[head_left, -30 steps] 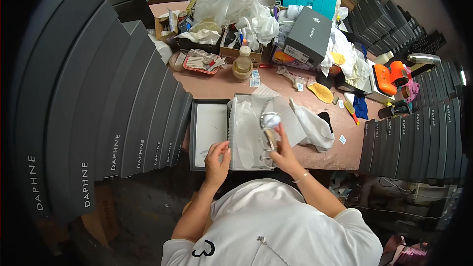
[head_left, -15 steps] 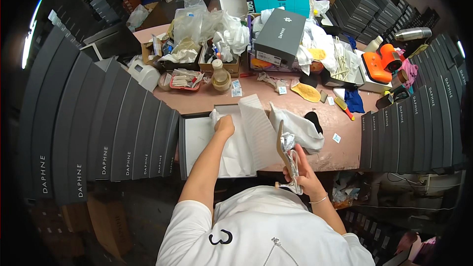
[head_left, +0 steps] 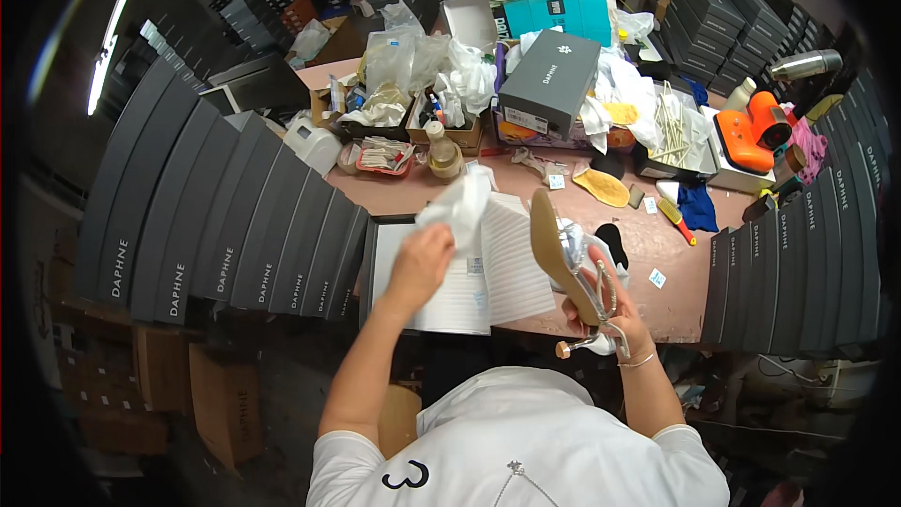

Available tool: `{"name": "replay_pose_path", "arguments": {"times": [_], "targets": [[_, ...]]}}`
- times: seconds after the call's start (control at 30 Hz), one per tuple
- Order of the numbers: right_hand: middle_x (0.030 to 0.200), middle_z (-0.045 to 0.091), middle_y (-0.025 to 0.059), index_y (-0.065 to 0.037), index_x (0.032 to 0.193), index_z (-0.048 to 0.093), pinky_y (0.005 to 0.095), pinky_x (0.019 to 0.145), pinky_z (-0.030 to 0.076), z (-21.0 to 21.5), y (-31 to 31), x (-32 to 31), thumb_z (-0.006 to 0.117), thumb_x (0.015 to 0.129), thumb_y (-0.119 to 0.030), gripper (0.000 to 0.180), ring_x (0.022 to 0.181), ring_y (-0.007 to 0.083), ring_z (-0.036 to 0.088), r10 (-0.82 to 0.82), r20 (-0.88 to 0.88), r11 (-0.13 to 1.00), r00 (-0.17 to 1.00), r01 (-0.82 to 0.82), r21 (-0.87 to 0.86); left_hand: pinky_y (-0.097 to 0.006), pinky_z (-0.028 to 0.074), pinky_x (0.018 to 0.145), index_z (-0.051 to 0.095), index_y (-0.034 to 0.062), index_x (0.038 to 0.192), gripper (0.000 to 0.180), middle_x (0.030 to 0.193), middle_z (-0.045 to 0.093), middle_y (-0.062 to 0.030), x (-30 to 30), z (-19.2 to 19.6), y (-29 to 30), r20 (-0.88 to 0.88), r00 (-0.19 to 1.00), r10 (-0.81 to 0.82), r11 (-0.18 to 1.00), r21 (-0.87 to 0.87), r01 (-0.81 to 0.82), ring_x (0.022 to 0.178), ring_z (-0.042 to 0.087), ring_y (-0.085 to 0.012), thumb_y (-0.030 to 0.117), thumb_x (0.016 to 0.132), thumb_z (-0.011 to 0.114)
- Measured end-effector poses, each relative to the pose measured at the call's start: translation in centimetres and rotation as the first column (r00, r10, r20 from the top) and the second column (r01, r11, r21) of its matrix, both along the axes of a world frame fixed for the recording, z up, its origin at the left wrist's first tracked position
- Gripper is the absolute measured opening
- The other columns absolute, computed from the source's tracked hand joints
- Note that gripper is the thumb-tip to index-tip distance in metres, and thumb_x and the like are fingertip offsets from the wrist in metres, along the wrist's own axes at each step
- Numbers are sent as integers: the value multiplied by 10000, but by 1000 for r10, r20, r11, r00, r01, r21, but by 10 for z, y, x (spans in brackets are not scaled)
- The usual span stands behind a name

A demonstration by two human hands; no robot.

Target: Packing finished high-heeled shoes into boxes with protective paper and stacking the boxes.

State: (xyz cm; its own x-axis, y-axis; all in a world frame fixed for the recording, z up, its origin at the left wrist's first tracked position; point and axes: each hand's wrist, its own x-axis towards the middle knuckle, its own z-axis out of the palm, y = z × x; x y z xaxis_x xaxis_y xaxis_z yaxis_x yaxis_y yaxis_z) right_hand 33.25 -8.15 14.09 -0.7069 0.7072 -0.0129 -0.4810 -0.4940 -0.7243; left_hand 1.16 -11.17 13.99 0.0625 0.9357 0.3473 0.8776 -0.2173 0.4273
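My left hand (head_left: 420, 266) is closed on a crumpled piece of white tissue paper (head_left: 462, 207), lifted above an open shoe box (head_left: 380, 258). The tissue is blurred by motion. A ribbed white packing sheet (head_left: 516, 272) lies over the box's right side. In my right hand (head_left: 621, 312), at the right of the box, is a silver high-heeled sandal (head_left: 556, 263). Its tan sole faces left, toe up, and its heel points down to the left. Shiny silver stuffing (head_left: 571, 242) shows at its front. A black insole (head_left: 612, 244) lies just beyond.
Grey shoe boxes (head_left: 225, 216) stand in rows at the left, with more boxes (head_left: 784, 253) at the right. Across the back are a bottle (head_left: 445, 158), a closed shoe box (head_left: 549, 84), a yellow insole (head_left: 601, 186), a brush (head_left: 678, 222) and an orange device (head_left: 746, 136).
My left hand has come up out of the box, raising the white tissue. My right hand has shifted right with the sandal, turning its sole more into view.
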Motion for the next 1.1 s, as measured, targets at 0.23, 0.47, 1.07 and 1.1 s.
{"name": "replay_pose_path", "arguments": {"times": [0.23, 0.47, 1.07, 1.1], "targets": [[1451, 360, 102, -136, 1524, 118, 293, 686, 482, -28, -4, -4, 639, 631, -102, 1035, 907, 197, 554, 76, 145, 997, 986, -74, -18, -421, 417, 972, 558, 6, 1190, 392, 1147, 579, -182, 38, -88, -71, 267, 952, 153, 985, -124, -124, 1063, 568, -364, 29, 807, 640], [1471, 319, 117, -138, 1522, 120, 291, 632, 476, -32, -5, 1, 697, 613, -91, 1078, 888, 213, 558, 87, 131, 990, 988, -71, -122, -392, 484, 825, 506, 9, 1258, 509, 1017, 616, -164, 31, -151, -63, 436, 804, 406, 901, -338, -272, 951, 607, -310, 63, 782, 678], [1475, 326, 142, -60, 1489, 239, 277, 1049, 311, -53, 1, -66, 493, 815, -128, 724, 1297, 209, 369, 339, 536, 889, 773, -450, 87, -231, 428, 587, 673, -8, 952, 203, 781, 594, -55, 7, -16, -16, 479, 847, 230, 967, -213, -142, 648, 517, -103, -49, 756, 637], [1445, 368, 107, -67, 1489, 249, 299, 1092, 252, -48, 1, -63, 461, 758, -54, 762, 1330, 216, 344, 380, 478, 876, 792, -474, 89, -230, 426, 585, 672, -10, 957, 206, 779, 594, -53, 12, -23, -19, 508, 826, 244, 965, -212, -155, 642, 514, -101, -47, 757, 637]]}}
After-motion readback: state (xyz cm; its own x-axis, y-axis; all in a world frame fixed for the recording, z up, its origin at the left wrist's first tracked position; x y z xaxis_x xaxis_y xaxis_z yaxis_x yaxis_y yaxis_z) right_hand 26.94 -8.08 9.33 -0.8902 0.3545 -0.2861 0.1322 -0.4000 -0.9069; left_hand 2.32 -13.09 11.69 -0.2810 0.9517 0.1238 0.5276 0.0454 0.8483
